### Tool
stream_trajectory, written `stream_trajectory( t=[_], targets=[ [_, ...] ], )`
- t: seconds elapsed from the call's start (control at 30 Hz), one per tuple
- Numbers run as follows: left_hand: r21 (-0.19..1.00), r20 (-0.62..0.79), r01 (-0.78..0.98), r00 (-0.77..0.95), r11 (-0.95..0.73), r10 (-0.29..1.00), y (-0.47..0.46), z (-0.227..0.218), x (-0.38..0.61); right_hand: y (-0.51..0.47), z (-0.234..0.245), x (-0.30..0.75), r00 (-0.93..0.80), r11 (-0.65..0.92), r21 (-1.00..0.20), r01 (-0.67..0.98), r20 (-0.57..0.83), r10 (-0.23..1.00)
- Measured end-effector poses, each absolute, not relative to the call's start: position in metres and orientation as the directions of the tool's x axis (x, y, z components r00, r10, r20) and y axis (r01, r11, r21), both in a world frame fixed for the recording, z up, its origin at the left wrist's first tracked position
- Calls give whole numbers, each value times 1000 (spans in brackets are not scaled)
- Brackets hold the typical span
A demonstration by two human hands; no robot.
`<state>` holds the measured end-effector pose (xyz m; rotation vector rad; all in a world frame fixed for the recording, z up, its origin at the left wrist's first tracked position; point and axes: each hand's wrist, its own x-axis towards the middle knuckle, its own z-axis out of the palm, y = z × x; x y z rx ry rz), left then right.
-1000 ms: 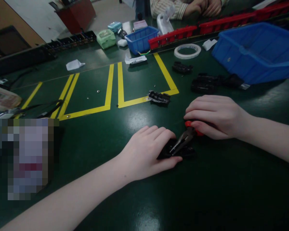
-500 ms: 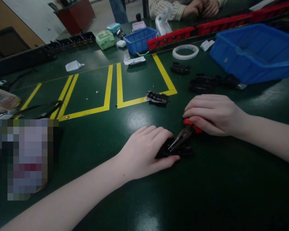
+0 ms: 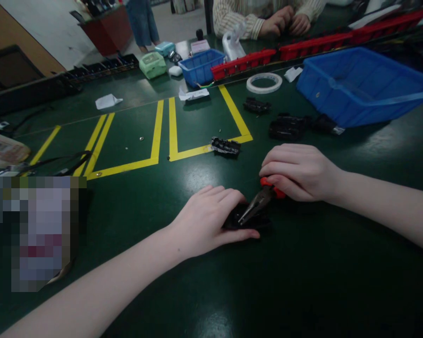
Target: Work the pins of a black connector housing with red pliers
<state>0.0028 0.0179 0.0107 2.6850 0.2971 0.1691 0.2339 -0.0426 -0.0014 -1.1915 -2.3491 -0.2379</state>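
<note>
Barely anything changed: left hand (image 3: 206, 220) still pins the black plastic part (image 3: 245, 219) to the green table (image 3: 303, 281), right hand (image 3: 298, 171) still closed around the red-handled pliers (image 3: 259, 201), tips on it.

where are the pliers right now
Head view, just right of centre: the pliers are held in the right hand, their tips on the black part under the left hand.
</note>
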Motion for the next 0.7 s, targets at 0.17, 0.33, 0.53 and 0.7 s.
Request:
stream_trajectory(
  t=[0.17, 0.33, 0.53, 0.7],
  targets=[
    [402, 70, 174, 973, -899, 220, 17, 12, 5, -45, 3, 223, -544, 633, -36, 773, 474, 692],
    [388, 88, 162, 974, -907, 211, 17, 12, 4, -44, 4, 220, -540, 635, -23, 772, 502, 675],
    [398, 42, 178, 976, -900, 212, 19, 12, 3, -41, 7, 225, -560, 644, -16, 765, 476, 678],
    [389, 53, 162, 979, -907, 198, 19, 12, 4, -39, 7, 227, -571, 650, -17, 760, 460, 680]
  ],
)
